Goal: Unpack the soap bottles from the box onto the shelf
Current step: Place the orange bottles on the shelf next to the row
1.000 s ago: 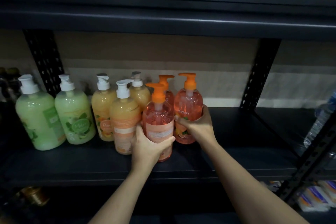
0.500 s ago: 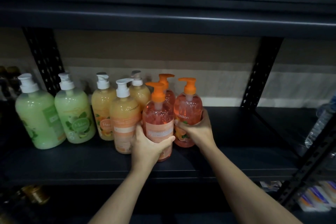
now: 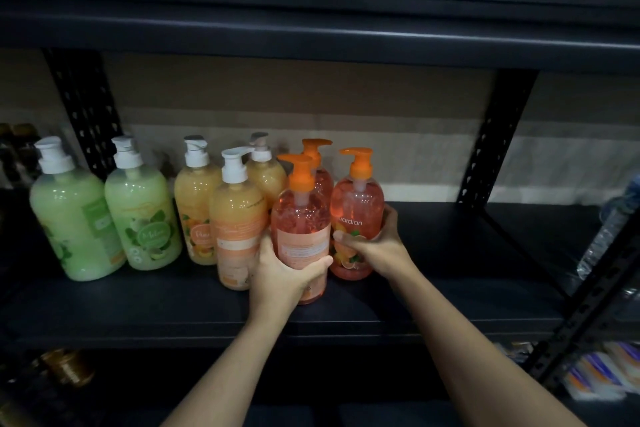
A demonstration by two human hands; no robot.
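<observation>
fingers [image 3: 266, 248] of left hand [image 3: 284, 270] wrap front orange bottle [image 3: 299, 218], right hand [image 3: 377, 246] grips right orange bottle [image 3: 358, 204], both standing on shelf [image 3: 450, 305]; likely heavy, slick plastic, so hold mid-body, not pump

8 bottles [image 3: 138, 218] stand on the shelf's [image 3: 450, 288] left half, some behind others.

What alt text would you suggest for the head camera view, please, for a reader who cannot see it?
A person's left hand grips the front orange bottle and the right hand grips a second orange bottle beside it, both upright on a dark shelf. A third orange bottle stands behind; three yellow bottles and two green bottles stand further left.
</observation>
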